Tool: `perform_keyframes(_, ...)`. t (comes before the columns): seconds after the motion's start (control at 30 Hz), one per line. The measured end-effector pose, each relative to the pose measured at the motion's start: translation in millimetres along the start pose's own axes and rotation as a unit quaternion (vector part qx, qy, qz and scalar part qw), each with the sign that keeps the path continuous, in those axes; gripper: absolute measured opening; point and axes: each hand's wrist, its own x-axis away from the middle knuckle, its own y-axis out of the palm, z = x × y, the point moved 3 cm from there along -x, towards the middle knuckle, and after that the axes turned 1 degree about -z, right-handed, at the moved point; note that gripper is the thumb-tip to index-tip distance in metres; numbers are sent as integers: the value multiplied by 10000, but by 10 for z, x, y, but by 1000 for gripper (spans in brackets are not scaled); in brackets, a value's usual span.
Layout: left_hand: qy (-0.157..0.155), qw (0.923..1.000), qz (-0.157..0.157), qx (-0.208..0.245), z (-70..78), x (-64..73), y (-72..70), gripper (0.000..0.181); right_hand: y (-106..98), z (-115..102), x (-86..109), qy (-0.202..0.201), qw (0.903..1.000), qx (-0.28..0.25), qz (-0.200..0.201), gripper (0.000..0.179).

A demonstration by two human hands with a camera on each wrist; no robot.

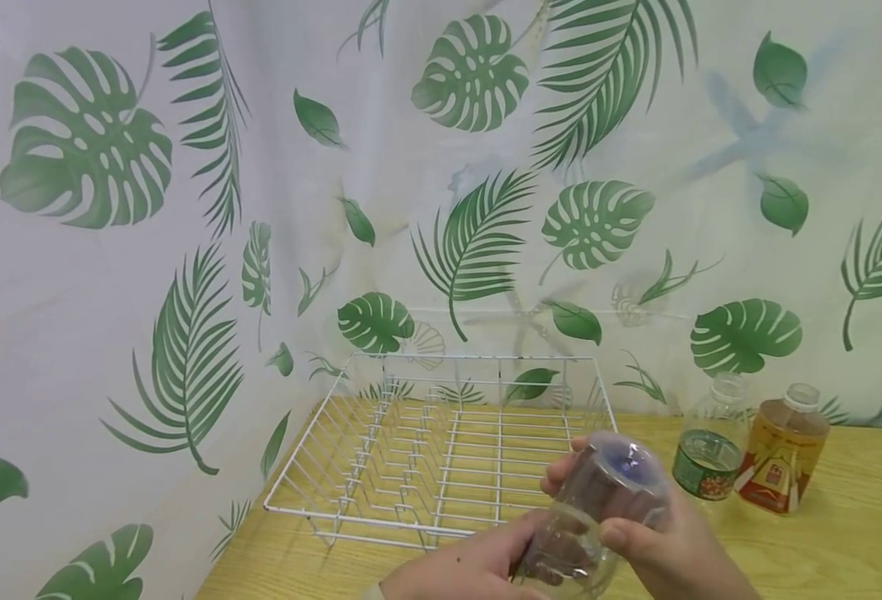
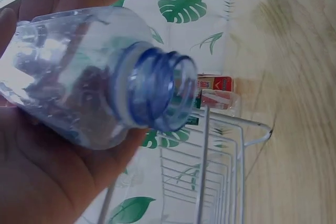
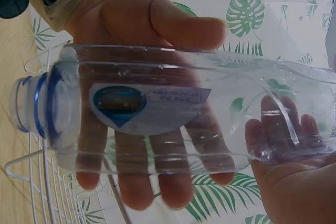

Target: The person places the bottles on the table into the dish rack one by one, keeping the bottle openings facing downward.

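A clear plastic bottle (image 1: 576, 533) is between my two hands at the lower middle of the head view. My right hand (image 1: 669, 537) grips its right side, thumb across the front. From the left, my left hand (image 1: 478, 558) holds the lower part of the bottle. The bottle's blue-tinted neck (image 2: 157, 90) is uncapped in the left wrist view and points toward the table side. Through the clear wall in the right wrist view, my right fingers (image 3: 134, 171) spread behind the bottle. A white and blue label (image 3: 149, 106) shows there, with my left hand (image 3: 299, 182) near the other end.
A white wire dish rack (image 1: 441, 467) stands on the wooden table (image 1: 854, 550), just beyond my hands. Right of it are a clear bottle with a green label (image 1: 711, 458) and an orange-labelled bottle (image 1: 782, 450), both uncapped. A leaf-patterned curtain (image 1: 478, 275) hangs behind.
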Motion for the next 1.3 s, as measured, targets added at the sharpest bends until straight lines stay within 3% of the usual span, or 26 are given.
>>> perform_keyframes(0.13,30,9996,-4,-280,48,14,-34,57,-19,-34,9,-134,9999,54,-2,47)
perform_keyframes(0.23,288,9971,155,-683,118,78,-96,63,-38,-59,9,-219,9998,38,15,46)
perform_keyframes(0.37,881,9849,838,-1228,218,221,-241,64,-71,-83,6,-211,9997,-48,129,44)
perform_keyframes(0.43,1151,9732,1344,-1467,246,308,-340,62,-84,-91,8,-201,9997,-88,145,44)
perform_keyframes(0.53,1197,9543,2138,-1710,239,460,-515,61,-98,-96,19,-224,9996,-75,123,43)
perform_keyframes(0.63,798,9291,2950,-2083,198,643,-728,63,-115,-101,29,-248,9996,-44,149,43)
perform_keyframes(0.7,487,9046,3465,-2433,161,777,-887,67,-128,-107,32,-239,9995,-35,197,44)
perform_keyframes(0.73,324,8931,3675,-2574,146,847,-968,69,-134,-112,33,-235,9995,-50,217,44)
perform_keyframes(0.87,-161,8587,4292,-2794,81,1127,-1296,74,-153,-131,28,-184,9995,-76,259,44)
perform_keyframes(0.97,-563,8489,4515,-2691,-17,1310,-1519,78,-166,-135,29,-149,9994,-111,298,42)
perform_keyframes(1.0,-740,8422,4587,-2736,-61,1368,-1586,81,-169,-131,31,-142,9994,-135,298,42)
perform_keyframes(1.13,-1401,8330,4665,-2624,-264,1585,-1792,89,-167,-106,36,-136,9995,-229,193,42)
perform_keyframes(1.2,-1637,8321,4665,-2513,-343,1679,-1863,92,-163,-96,35,-99,9995,-242,179,42)
perform_keyframes(1.3,-1832,8395,4632,-2173,-443,1778,-1937,92,-169,-96,32,-4,9995,-165,273,43)
